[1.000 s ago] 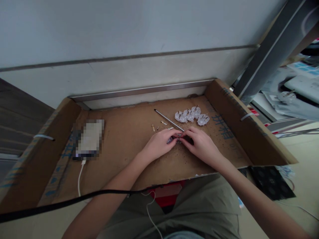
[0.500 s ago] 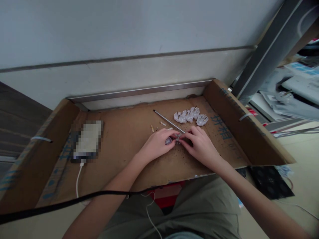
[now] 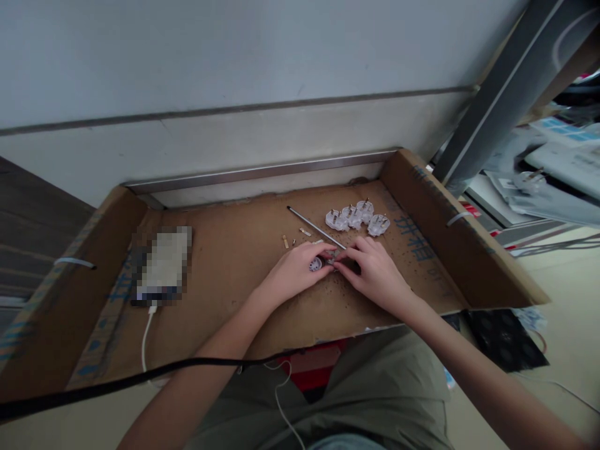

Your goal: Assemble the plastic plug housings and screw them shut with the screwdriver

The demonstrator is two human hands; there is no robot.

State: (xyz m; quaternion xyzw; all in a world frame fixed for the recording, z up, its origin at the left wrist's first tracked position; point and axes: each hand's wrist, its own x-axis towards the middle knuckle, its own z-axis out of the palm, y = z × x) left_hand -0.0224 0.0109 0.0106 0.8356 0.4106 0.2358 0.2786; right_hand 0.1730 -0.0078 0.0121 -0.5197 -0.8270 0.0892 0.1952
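Observation:
My left hand (image 3: 300,267) and my right hand (image 3: 372,269) meet over the cardboard tray, fingertips pinched on a small clear plastic plug part (image 3: 332,257) between them. Fingers cover much of it, so its details are hidden. A round white plug piece (image 3: 315,264) with slots shows between my left thumb and fingers; whether it is gripped or lying there I cannot tell. Just beyond the hands lies a thin metal rod (image 3: 315,226) with a dark tip. Small brass strips (image 3: 285,242) and a tiny screw-like piece (image 3: 294,242) are beside it.
Several clear plug bodies with metal pins (image 3: 352,216) stand at the back right of the cardboard tray (image 3: 210,275). A blurred phone-like device (image 3: 165,262) on a white cable (image 3: 145,340) lies at left. A black cord (image 3: 117,387) crosses the front; cardboard walls rise at both sides.
Both hands stay together on the small plug part, with only slight finger movement. The whole view has shifted a little; the other pieces lie as before.

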